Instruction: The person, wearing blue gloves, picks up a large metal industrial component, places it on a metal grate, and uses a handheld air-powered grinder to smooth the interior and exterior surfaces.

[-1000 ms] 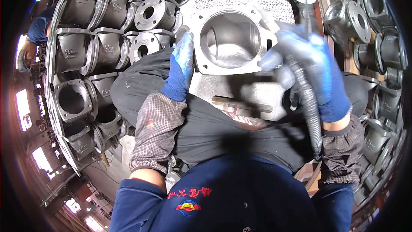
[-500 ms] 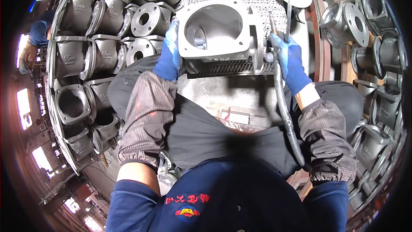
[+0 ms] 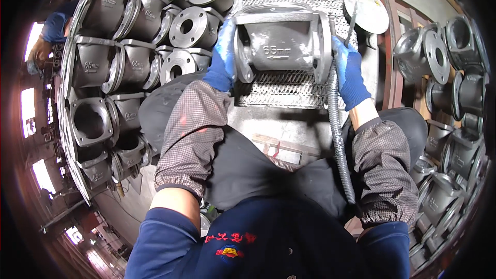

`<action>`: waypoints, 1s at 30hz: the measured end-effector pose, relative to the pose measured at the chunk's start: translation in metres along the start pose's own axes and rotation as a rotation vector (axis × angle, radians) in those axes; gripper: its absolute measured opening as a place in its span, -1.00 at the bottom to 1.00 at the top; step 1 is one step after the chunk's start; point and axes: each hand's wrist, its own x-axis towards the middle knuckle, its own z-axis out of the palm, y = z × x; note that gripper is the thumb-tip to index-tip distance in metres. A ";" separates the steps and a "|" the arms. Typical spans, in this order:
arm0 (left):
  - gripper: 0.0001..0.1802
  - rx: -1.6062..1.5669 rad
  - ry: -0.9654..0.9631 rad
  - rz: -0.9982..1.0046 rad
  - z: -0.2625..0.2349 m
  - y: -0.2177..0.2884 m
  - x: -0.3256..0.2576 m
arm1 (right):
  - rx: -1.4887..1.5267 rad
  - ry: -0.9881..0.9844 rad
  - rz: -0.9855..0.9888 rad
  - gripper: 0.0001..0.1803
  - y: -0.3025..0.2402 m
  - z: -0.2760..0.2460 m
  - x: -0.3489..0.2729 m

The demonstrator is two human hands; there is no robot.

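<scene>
A grey cast-metal valve body [image 3: 281, 44] is up off the mesh between my hands, its side with raised markings toward me and its square opening tilted to the far side. My left hand [image 3: 222, 59], in a blue glove, is closed on its left flange. My right hand [image 3: 350, 72], also gloved, is at the right flange, its fingers partly hidden. A long ribbed metal rod [image 3: 339, 144] runs down from between that hand and the flange toward my lap. A thin dark strip [image 3: 352, 27] sticks up beyond the right hand.
Below the valve body lies a metal mesh surface [image 3: 284, 95]. Similar castings are stacked at the left [image 3: 98, 64] and right [image 3: 439, 196]. A round pale disc [image 3: 368, 13] stands at the far right beside a reddish-brown frame [image 3: 392, 62]. Another person's hand [image 3: 39, 57] shows at the far left.
The valve body has been turned: its wide opening faced up, and now its marked side shows. Both hands appear slightly farther right; the rod is still at the right hand.
</scene>
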 end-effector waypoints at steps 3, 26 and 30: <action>-0.53 -0.025 0.122 -0.113 0.002 0.009 -0.007 | -0.001 0.005 0.062 -0.71 -0.012 0.007 -0.004; -0.53 -0.342 0.033 -0.321 0.001 0.008 -0.044 | -0.090 -0.291 -0.095 -0.62 -0.017 -0.014 -0.016; -0.57 -0.336 0.047 -0.297 -0.009 0.001 -0.041 | -0.201 -0.256 -0.047 -0.61 -0.021 -0.010 -0.018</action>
